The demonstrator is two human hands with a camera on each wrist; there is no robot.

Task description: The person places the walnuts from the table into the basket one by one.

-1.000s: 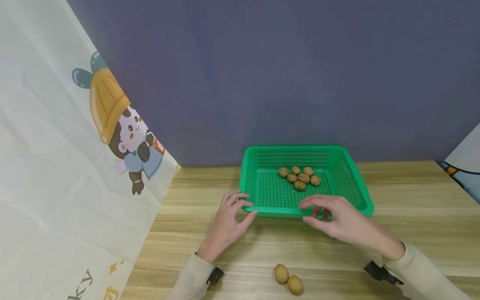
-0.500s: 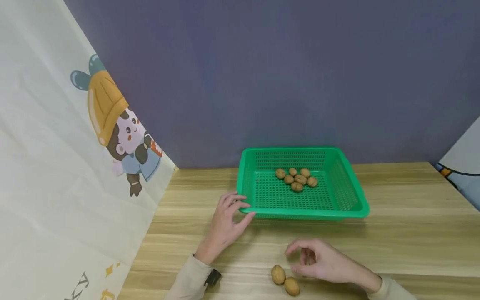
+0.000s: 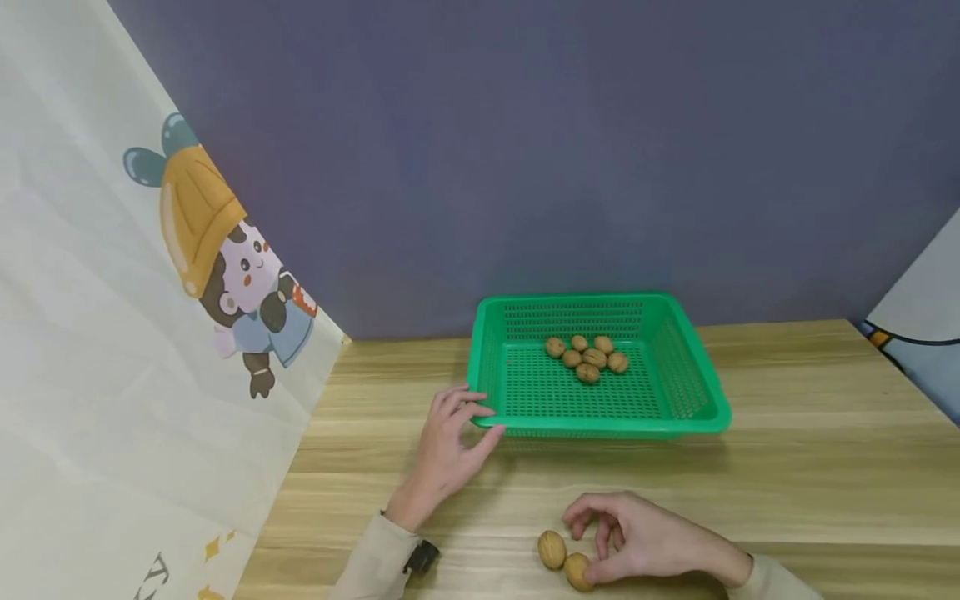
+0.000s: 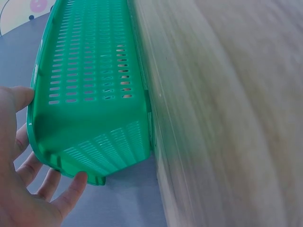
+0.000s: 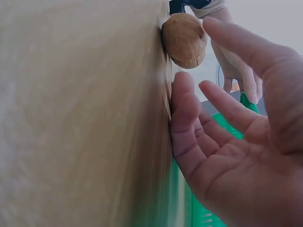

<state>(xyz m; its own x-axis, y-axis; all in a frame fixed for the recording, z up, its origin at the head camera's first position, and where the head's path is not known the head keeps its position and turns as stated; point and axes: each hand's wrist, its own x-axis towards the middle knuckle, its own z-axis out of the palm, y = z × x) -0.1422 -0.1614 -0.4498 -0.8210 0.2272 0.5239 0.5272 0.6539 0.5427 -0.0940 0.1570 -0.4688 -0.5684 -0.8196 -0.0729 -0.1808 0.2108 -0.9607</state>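
In the head view my left hand (image 3: 444, 450) rests at the near left corner of a green plastic basket (image 3: 600, 425). Its thumb and fingers are spread along the rim, as the left wrist view also shows. Several walnuts (image 3: 594, 358) lie clustered in the basket. Closer to me, two walnuts sit side by side on the table. My right hand (image 3: 637, 537) is low beside them, palm turned inward. Its thumb tip overlaps the nearer walnut (image 3: 578, 572), while the other fingers are bent and apart from it. The farther walnut (image 3: 552, 550) is just left of that one.
The basket stands on a wooden table (image 3: 810, 467) close to a dark blue-grey panel (image 3: 570, 150) at the back. A white sheet with a cartoon figure (image 3: 255, 275) hangs on the left. Another printed sheet (image 3: 926, 300) shows at the right.
My right hand has come down from the basket's front rim to the two walnuts on the table, its thumb now at the nearer one. The left hand stays at the basket corner.
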